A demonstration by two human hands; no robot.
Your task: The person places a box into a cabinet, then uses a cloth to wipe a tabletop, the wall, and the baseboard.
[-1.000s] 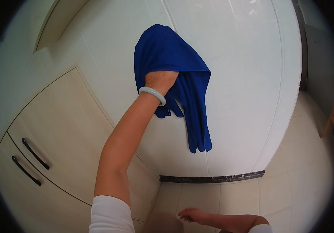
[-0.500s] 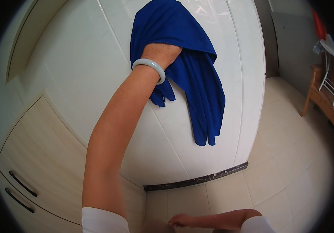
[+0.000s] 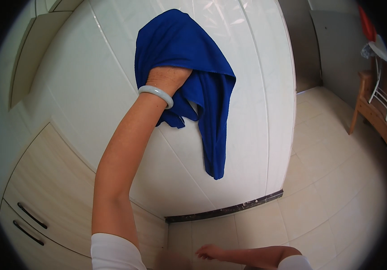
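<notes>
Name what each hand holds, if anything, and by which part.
Left hand: under the blue cloth, at its upper part; fingers hidden, so the hold cannot be told. Right hand: appears empty.

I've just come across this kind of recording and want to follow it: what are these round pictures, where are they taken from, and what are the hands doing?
There is no machine here, just a person's two bare hands. The view comes from the left one of two wide fisheye cameras worn on the head, looking down; that lens bends straight edges. The left hand, with a pale bangle at its wrist, is mostly under a blue cloth that drapes over it in front of a white wall. Its fingers are hidden, so the grip can't be seen. The right hand is low in the picture, with nothing visible in it. Light wooden-looking cabinet doors stand at left, floor tiles at right.
</notes>
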